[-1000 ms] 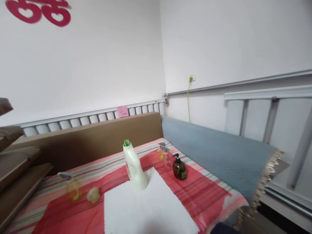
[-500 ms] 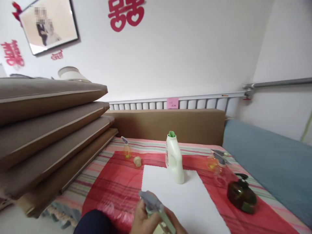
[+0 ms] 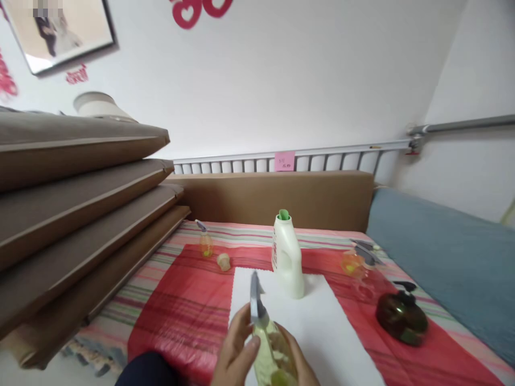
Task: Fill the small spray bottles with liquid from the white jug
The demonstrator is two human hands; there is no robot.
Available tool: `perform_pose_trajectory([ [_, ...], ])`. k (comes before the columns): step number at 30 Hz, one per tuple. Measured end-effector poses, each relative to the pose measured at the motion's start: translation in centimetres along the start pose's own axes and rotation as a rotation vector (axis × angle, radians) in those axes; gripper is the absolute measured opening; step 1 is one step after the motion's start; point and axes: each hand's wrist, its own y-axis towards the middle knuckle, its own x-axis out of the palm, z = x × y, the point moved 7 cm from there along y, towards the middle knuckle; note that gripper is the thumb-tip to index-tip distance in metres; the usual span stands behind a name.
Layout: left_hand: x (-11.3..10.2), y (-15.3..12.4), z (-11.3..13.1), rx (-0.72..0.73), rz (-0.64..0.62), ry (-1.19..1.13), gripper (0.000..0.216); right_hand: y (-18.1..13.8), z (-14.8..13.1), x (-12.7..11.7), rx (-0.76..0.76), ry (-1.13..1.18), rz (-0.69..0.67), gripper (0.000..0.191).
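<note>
Both of my hands hold a pale green spray bottle point(image 3: 270, 343) with a grey trigger head, upright and slightly tilted, low over the white sheet. My left hand point(image 3: 236, 348) grips its left side just below the head, thumb across the front. My right hand point(image 3: 298, 358) is wrapped round the right side, most of its fingers hidden behind the bottle. Beyond them, a large white jug point(image 3: 288, 260) with a handle and a green spout stands on the white sheet point(image 3: 322, 321).
On the red plastic cover point(image 3: 173, 300) lie a beige cap point(image 3: 223, 262) and an orange spray bottle point(image 3: 206, 245) at left. Two more spray bottles, one orange point(image 3: 351, 262) and one clear pink point(image 3: 367, 279), stand at right beside a dark pump bottle point(image 3: 402, 317). Stacked cushions point(image 3: 100, 182) rise at far left.
My hands have raised the spray bottle and turned it more upright, so its green body now shows between them. The whole view has shifted slightly; the other bottles stay in place.
</note>
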Motion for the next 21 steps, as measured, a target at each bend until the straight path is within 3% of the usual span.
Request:
perform_pose_trajectory([
  [4, -1.5, -0.1, 0.4, 0.003, 0.069, 0.015, 0.057, -0.3, -1.2, 1.7, -0.039, -0.027, -0.07, 0.092],
  [10, -0.3, 1.4, 0.6, -0.172, -0.082, -0.042, 0.048, -1.7, -2.7, 2.8, -0.053, -0.122, -0.093, 0.089],
  [13, -0.2, 1.7, 1.1, -0.115, 0.019, 0.018, 0.034, -1.9, -2.5, 2.1, -0.043, -0.243, 0.009, 0.089],
  [17, -0.3, 1.8, 2.6, 0.01, 0.196, 0.05, 0.03, -2.0, -1.9, 0.5, -0.099, -0.39, 0.158, 0.087],
  [21, -1.9, 2.9, 7.0, 0.14, 0.315, -0.113, 0.027, -2.4, -0.4, -1.2, -0.123, -0.429, 0.193, 0.086],
])
